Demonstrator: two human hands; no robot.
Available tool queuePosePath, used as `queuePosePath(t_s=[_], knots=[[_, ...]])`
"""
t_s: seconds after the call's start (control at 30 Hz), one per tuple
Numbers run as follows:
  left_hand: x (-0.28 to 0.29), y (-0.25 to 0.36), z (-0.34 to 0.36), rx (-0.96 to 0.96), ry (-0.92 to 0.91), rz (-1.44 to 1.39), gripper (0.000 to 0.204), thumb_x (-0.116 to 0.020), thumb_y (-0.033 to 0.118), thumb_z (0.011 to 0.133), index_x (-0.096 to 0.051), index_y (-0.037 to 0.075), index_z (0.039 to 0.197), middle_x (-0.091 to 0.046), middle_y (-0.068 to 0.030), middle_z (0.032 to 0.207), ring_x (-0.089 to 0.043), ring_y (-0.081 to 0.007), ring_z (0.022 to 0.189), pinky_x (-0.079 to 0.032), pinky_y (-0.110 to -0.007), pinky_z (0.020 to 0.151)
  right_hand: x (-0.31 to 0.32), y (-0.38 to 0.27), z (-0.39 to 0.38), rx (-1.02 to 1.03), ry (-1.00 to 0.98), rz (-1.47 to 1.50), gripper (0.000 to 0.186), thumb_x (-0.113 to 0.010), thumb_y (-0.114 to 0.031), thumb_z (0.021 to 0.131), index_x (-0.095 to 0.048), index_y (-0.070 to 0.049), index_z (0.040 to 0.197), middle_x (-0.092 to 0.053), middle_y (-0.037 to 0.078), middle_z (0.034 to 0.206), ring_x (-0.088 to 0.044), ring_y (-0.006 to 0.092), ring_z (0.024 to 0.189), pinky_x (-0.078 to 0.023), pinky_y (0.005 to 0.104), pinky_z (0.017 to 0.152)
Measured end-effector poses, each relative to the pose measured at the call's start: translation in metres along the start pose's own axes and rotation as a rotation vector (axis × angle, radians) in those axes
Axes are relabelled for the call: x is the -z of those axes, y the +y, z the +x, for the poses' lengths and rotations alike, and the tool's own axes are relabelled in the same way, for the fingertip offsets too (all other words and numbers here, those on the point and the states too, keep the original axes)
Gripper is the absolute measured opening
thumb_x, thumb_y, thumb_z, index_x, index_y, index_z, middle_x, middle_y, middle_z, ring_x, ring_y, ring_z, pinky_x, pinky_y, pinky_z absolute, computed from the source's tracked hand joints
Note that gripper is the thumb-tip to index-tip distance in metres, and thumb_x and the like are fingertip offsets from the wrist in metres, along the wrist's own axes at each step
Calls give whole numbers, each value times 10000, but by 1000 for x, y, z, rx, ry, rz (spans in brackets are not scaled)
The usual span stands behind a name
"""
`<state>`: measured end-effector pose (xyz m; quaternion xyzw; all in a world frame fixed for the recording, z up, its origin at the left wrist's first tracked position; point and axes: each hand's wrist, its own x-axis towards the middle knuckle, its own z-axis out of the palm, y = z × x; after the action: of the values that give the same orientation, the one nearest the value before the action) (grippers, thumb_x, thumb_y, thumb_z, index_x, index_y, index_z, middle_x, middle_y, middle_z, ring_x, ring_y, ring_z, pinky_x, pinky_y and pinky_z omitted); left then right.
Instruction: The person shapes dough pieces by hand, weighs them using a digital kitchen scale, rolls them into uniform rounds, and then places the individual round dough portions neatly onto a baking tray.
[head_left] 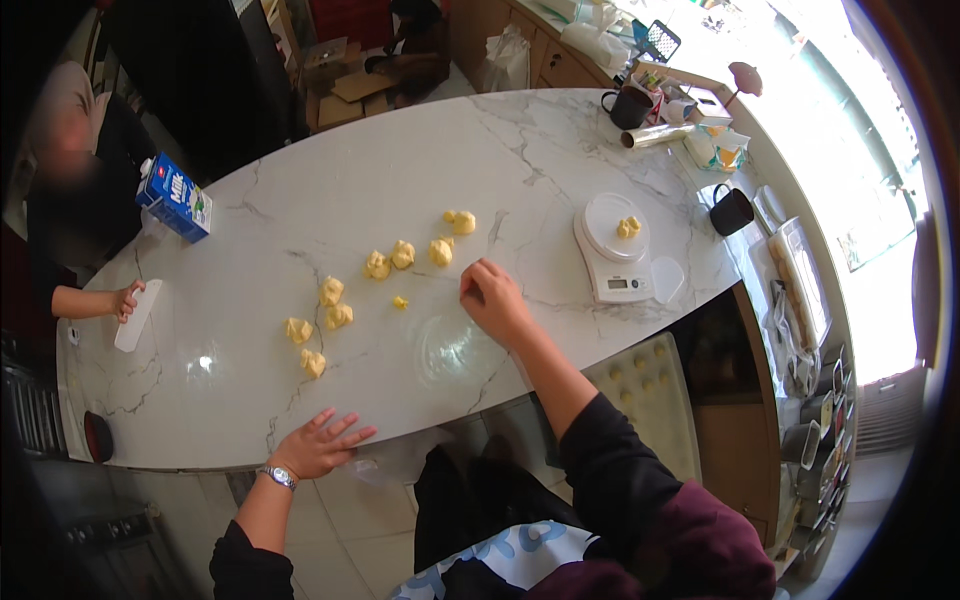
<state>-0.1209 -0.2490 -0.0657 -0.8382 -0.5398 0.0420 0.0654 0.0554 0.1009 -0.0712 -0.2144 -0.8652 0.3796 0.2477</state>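
My right hand [488, 300] is over the marble counter [260, 200], just right of several yellow dough pieces [440, 251], its fingers curled together around something I cannot make out, if anything. My left hand [315, 445] rests with spread fingers at the counter's near edge, below the lowest dough piece [311, 362]. A small yellow scrap [400, 302] lies among the pieces. To the right, a white digital scale [615, 275] bears small dough bits [629, 227].
At left, another person's hand [128, 298] holds a white flat scraper [138, 325], near a blue carton [175, 200]. Mugs [730, 212], a foil roll [655, 135] and containers [800, 280] line the right. A dough tray [660, 420] is below the counter. Another person [410, 55] is behind.
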Motion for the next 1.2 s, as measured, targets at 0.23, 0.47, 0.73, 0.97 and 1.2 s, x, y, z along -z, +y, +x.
queuePosePath(t_s=[0.23,0.47,0.73,0.97,1.2], knots=[[8,2,-14,23,6,28,89,-595,290,831,-665,265,882,-423,134,1402,-324,-140,1323,-205,-392,1130,25,-24,-52,-136,70,24,583,-692,-88,730,-470,-117,1269,-551,99,1180,-538,259,1075,-458,360,899],[-4,-7,-7,-17,11,-55,50,-681,220,761,-648,218,799,-454,59,1382,-337,-225,1331,-274,-465,1089,44,-25,-106,-190,76,567,602,-687,23,786,-437,-61,1328,-607,54,1049,-592,131,938,-509,286,816],[-13,-6,-22,-39,17,-94,103,-622,155,765,-638,181,863,-424,-18,1396,-333,-311,1330,-310,-548,1042,39,178,-415,-1088,811,1071,329,-558,-156,872,-605,-16,1166,-630,74,1057,-594,150,985,-482,294,845],[11,-8,-25,73,-707,-15,380,-557,315,839,-601,69,1125,-575,-196,1182,-491,-373,1171,-321,-528,1022,94,278,-433,-1335,1077,-141,420,-716,-169,730,-600,-80,1123,-648,145,987,-634,293,882,-502,382,780],[-7,-20,-64,73,-766,93,625,-660,565,693,-611,119,1128,-570,-165,1199,-458,-354,1212,-273,-580,1044,105,296,-448,-1134,1013,-397,375,-689,-32,752,-574,-55,1108,-625,114,946,-622,268,851,-506,349,749]])
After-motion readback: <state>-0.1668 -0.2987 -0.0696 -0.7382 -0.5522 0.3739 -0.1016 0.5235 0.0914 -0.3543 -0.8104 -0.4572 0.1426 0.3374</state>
